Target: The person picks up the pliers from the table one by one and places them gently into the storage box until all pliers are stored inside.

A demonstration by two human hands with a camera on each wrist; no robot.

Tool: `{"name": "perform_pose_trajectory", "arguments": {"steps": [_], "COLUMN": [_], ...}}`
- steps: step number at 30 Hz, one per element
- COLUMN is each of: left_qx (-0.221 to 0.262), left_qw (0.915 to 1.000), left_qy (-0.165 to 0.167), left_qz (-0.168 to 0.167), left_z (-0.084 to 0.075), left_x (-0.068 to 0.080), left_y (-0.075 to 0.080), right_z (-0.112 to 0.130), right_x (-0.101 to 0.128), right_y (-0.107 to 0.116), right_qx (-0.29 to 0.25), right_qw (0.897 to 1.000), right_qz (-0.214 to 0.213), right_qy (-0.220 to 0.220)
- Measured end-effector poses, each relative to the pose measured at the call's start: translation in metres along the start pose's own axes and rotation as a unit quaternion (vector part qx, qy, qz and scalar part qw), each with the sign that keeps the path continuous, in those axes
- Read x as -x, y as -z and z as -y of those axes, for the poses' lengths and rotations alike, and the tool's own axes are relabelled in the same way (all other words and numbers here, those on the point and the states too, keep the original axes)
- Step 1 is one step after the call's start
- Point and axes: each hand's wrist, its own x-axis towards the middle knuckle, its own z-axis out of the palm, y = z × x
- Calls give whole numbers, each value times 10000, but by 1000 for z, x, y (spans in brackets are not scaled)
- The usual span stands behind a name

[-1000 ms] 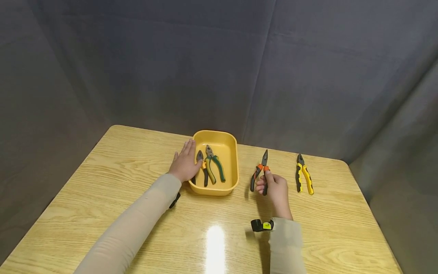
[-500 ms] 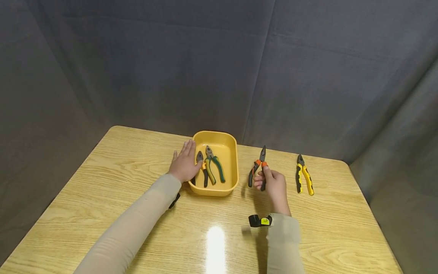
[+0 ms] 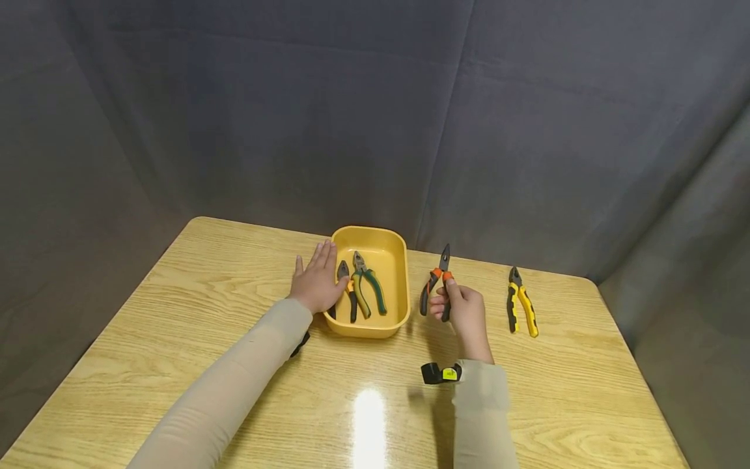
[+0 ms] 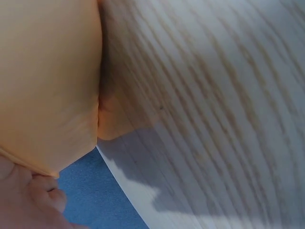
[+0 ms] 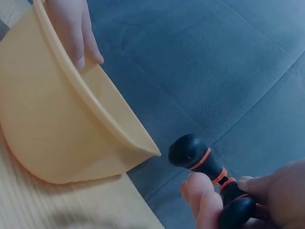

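Note:
My left hand (image 3: 316, 280) rests, fingers straight, on the left rim of a yellow plastic tub (image 3: 398, 273). Inside the tub lie combination pliers with green-and-yellow handles (image 3: 375, 294) and pliers with black-and-orange handles (image 3: 353, 305), partly covered by the left thumb. To the right of the tub, my right hand (image 3: 470, 319) pinches one handle of long-nose pliers (image 3: 431, 291), black and orange, nose pointing away and handles spread. The right wrist view shows these pliers' handle ends (image 5: 188, 150) raised beside the tub. In the left wrist view, fingers (image 4: 45, 191) touch the tub's rim.
Pliers with yellow-and-black handles (image 3: 529, 312) lie on the wooden table (image 3: 562, 391) at the right. Grey curtains (image 3: 328, 117) hang behind the table and along its sides. A black wrist camera (image 3: 433, 373) sits at the right cuff.
The right hand has carried the long-nose pliers a little left and away, closer to the tub. The left hand has stayed on the rim.

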Motion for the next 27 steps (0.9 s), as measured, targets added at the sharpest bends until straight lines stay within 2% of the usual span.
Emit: {"name": "perform_pose_trajectory", "arguments": {"steps": [27], "left_qx": [-3], "left_qw": [10000], "left_qy": [6], "left_qz": [-41], "left_z": [1], "left_x": [-1], "left_y": [-2], "right_z": [14], "right_x": [-5], "right_y": [-25], "right_qx": [-54], "right_qw": [9995], "right_qz": [318], "right_qy": [39]}}
